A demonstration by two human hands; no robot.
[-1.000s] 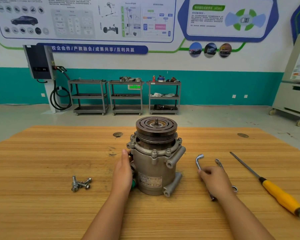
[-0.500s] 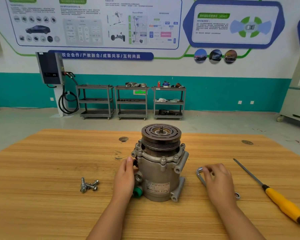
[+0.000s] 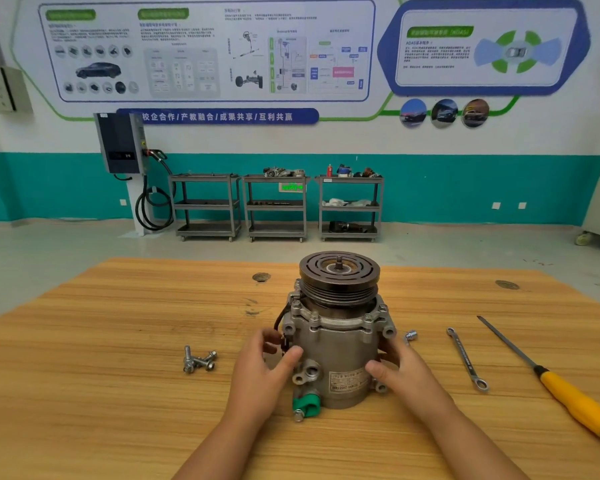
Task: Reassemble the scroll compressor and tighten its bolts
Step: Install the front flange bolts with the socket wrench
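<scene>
Compressor (image 3: 333, 341): stands upright, pulley on top, on the wooden counter (image 3: 118, 375).
Left hand (image 3: 260, 372): thumb and curled fingers clasp the compressor's left side.
Right hand (image 3: 400, 368): grips its right side, thumb on the front.
Bolts (image 3: 199, 359): heaped left of the compressor.
Spanner (image 3: 466, 358), yellow-handled tool (image 3: 568, 393): lying to its right.

Table (image 3: 118, 375): wooden.
Centre: compressor (image 3: 336, 341), upright.
Left of it: bolts (image 3: 199, 358), clustered.
Right of it: socket (image 3: 410, 336), then spanner (image 3: 466, 358).
Near right edge: yellow-handled tool (image 3: 568, 396).
</scene>
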